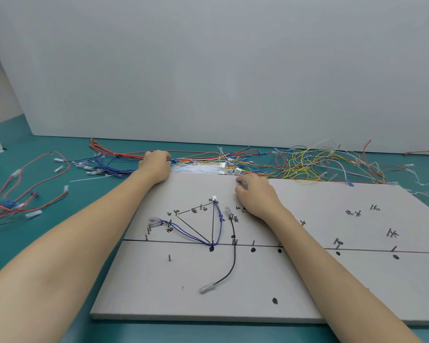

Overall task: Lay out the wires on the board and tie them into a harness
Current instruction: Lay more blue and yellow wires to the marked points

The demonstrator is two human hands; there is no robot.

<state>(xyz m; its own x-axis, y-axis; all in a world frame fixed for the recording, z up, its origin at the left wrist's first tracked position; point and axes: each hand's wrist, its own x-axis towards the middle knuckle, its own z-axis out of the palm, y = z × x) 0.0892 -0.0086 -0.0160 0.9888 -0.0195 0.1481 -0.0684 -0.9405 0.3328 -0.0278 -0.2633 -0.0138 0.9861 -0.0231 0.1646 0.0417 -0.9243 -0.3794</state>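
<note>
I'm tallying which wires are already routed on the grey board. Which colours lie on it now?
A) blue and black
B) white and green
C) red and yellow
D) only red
A: a blue wire loops from the white connector around the pins, and a black wire runs down the board; the other colours lie in the pile beyond its far edge.

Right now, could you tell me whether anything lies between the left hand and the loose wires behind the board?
Nothing visible does. The left hand is already on the wire pile at the far edge of the board. The right hand rests on the board, off to the side.
</note>
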